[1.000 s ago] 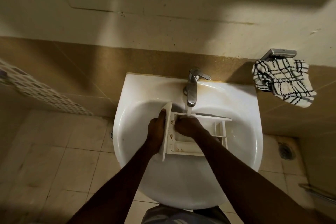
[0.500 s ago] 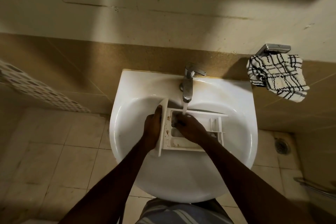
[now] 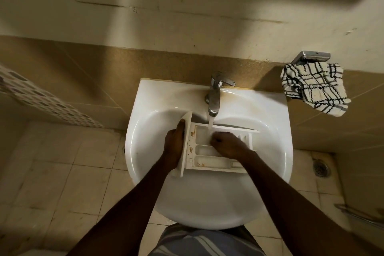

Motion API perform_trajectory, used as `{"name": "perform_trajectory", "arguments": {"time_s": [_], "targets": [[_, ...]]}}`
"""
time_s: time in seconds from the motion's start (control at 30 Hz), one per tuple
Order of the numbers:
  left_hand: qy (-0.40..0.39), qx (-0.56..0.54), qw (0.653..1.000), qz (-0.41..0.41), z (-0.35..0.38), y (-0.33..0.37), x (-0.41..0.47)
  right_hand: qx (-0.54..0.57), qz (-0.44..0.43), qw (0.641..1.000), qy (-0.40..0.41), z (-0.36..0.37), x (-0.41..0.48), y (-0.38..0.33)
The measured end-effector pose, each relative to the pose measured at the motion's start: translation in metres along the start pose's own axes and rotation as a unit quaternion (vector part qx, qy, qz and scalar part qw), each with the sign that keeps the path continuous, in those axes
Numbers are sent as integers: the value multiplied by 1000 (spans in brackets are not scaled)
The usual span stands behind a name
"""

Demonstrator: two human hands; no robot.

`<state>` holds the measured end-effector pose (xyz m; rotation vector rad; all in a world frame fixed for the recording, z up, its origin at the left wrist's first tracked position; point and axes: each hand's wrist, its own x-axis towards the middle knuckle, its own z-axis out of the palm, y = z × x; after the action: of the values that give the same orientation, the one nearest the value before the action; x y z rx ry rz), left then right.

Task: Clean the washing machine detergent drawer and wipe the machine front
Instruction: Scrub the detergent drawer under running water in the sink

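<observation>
The white detergent drawer lies in the white basin under the chrome tap, and water runs onto its back compartment. Brown stains mark the drawer's left and front parts. My left hand grips the drawer's front panel on the left. My right hand rests inside the compartments with its fingers curled down against the plastic; whether it holds anything is hidden. The washing machine is out of view.
A black-and-white checked cloth hangs from a chrome holder on the wall to the right. A floor drain sits at the right, and a metal rail crosses the lower right. Tiled floor surrounds the basin.
My right hand has moved rightward inside the drawer, away from the front panel. My left hand keeps its grip. The camera has shifted slightly.
</observation>
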<state>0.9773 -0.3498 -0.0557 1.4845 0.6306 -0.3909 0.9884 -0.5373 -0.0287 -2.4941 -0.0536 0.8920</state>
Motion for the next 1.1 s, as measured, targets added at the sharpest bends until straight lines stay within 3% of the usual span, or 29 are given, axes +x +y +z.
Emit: {"name": "perform_trajectory", "arguments": {"time_s": [0.1, 0.2, 0.27, 0.33, 0.47, 0.53, 0.63, 0.7, 0.8, 0.93, 1.1], "targets": [[1, 1, 1000, -1, -1, 0, -1, -90, 54, 994, 26, -2, 8, 7], [-2, 2, 1000, 12, -1, -2, 1, 12, 53, 998, 29, 10, 18, -28], [0, 3, 1000, 13, 0, -3, 3, 88, -4, 996, 10, 16, 11, -42], [-3, 6, 1000, 9, 0, -2, 2, 84, -22, 996, 7, 11, 3, -31], [-1, 9, 1000, 4, -1, 0, -1, -23, 97, 995, 27, -1, 1, 7], [-7, 1, 1000, 4, 0, -1, 1, -40, 113, 991, 60, 4, 6, -4], [-8, -4, 1000, 17, 0, -3, 2, 44, 89, 992, 71, 17, 15, -38], [-5, 3, 1000, 22, -1, -4, 3, 85, 27, 994, 68, 23, 7, -49], [0, 9, 1000, 12, -1, -5, 4, 48, -29, 995, 88, 18, -10, -26], [13, 21, 1000, 10, 0, -3, 3, 0, 43, 991, 130, 3, -20, 14], [3, 12, 1000, 17, 0, -2, 1, 40, 30, 995, 88, 21, -16, -58]]}}
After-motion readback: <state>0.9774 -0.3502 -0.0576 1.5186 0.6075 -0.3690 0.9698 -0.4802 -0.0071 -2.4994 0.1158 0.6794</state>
